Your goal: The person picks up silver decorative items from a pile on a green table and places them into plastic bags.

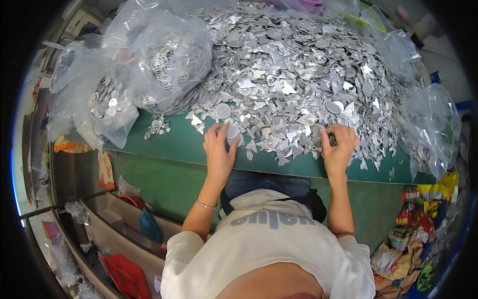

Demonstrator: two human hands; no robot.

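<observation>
A wide heap of small silver-grey metal pieces (294, 74), many flat and star-, leaf- or disc-shaped, covers the green tabletop (164, 144). At the heap's near edge, my left hand (218, 148) has its thumb and fingertips round the edge of a round metal disc (232, 131). Another round disc (222, 110) lies just beyond it. My right hand (340, 145) is at the heap further right, thumb and fingers curled close together. Beside its thumb sits a rounded piece (316, 130); what the fingertips hold, if anything, is hidden.
Clear plastic bags of metal parts (174, 65) stand at the left, one with round pieces (110, 104). Another plastic bag (433, 127) lies at the right end. Brown drawers (119, 224) are below left; colourful packages (408, 234) are piled below right.
</observation>
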